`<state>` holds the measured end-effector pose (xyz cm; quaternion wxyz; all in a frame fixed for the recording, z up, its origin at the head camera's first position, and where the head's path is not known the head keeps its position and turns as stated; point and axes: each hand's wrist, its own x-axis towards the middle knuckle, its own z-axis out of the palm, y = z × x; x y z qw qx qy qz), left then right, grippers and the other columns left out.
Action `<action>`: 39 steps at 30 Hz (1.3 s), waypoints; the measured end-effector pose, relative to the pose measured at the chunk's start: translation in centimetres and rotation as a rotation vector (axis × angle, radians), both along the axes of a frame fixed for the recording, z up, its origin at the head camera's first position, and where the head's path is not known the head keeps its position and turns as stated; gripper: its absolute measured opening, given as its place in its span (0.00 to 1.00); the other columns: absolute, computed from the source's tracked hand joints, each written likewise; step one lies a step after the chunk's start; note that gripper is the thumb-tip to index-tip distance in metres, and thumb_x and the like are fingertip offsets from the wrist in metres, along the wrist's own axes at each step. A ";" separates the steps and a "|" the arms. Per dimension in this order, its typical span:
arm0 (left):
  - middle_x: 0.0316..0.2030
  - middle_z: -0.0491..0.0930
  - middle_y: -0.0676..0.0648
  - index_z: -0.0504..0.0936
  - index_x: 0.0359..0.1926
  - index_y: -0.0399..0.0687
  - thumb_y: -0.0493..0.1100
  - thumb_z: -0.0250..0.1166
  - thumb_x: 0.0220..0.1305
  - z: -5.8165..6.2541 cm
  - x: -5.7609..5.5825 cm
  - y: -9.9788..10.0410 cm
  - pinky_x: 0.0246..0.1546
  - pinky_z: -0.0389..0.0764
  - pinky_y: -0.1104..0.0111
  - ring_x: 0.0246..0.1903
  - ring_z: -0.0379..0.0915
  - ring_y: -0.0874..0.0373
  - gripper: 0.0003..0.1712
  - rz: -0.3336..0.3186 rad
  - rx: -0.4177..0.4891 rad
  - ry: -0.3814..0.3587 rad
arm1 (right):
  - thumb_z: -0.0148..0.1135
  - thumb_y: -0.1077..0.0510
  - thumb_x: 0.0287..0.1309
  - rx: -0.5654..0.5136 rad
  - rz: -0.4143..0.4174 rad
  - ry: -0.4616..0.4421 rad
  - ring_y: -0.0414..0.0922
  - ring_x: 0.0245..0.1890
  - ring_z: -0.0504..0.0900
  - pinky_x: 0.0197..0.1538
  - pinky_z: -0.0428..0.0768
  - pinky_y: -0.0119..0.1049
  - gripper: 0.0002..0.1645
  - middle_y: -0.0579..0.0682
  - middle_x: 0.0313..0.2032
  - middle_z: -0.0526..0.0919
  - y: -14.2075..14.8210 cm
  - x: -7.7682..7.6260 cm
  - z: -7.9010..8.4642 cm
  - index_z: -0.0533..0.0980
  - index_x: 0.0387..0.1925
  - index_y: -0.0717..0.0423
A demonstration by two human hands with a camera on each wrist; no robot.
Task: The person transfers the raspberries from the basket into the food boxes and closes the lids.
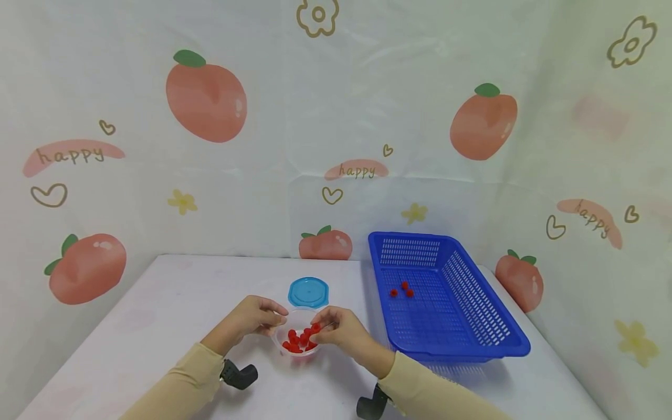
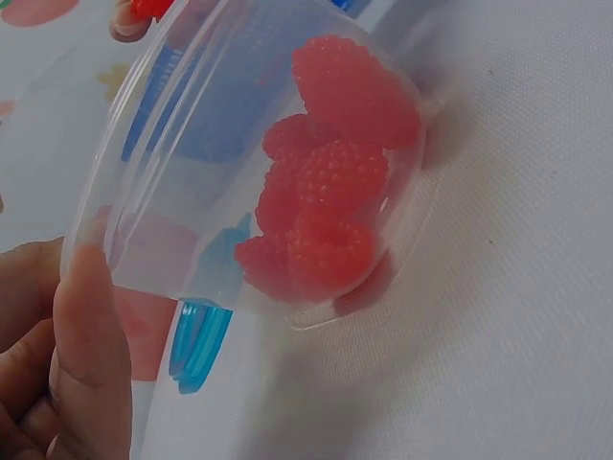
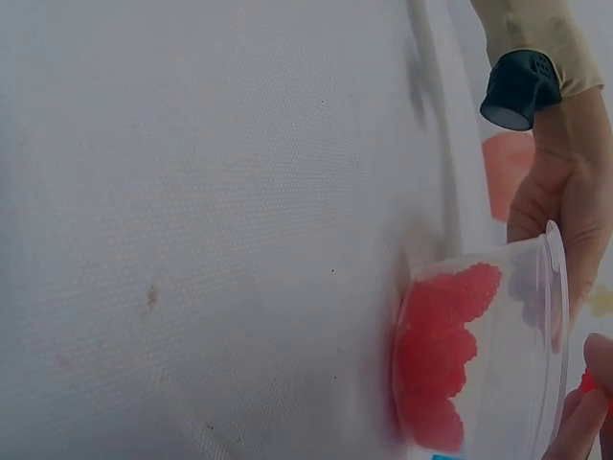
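Observation:
A clear plastic tub (image 1: pixel 300 315) stands on the white table with several red raspberries (image 2: pixel 335 177) in its bottom. My left hand (image 1: pixel 254 316) grips the tub's rim on its left side, thumb (image 2: pixel 91 345) against the outer wall in the left wrist view. Over the right side of the rim, my right hand (image 1: pixel 341 332) pinches one raspberry (image 1: pixel 315 328) between thumb and fingertips. Only part of that hand shows at the edge of the right wrist view. A blue lid (image 1: pixel 308 291) lies flat just behind the tub.
To the right stands a large blue plastic basket (image 1: pixel 391 335) with slotted walls, three raspberries (image 1: pixel 405 285) lying on its floor. A white cloth with printed fruit hangs behind the table (image 1: pixel 173 303). A black wrist camera (image 1: pixel 238 375) sits below the left hand.

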<state>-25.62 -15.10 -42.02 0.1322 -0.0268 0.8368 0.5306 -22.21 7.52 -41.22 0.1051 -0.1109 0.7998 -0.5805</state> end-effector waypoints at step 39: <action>0.27 0.78 0.46 0.86 0.40 0.41 0.40 0.69 0.58 -0.4 -0.2 -0.2 0.26 0.81 0.71 0.21 0.72 0.57 0.10 -0.014 0.009 0.014 | 0.71 0.69 0.48 0.003 0.047 -0.001 0.40 0.27 0.76 0.37 0.84 0.31 0.17 0.49 0.28 0.79 0.0 -0.1 -0.1 0.81 0.43 0.64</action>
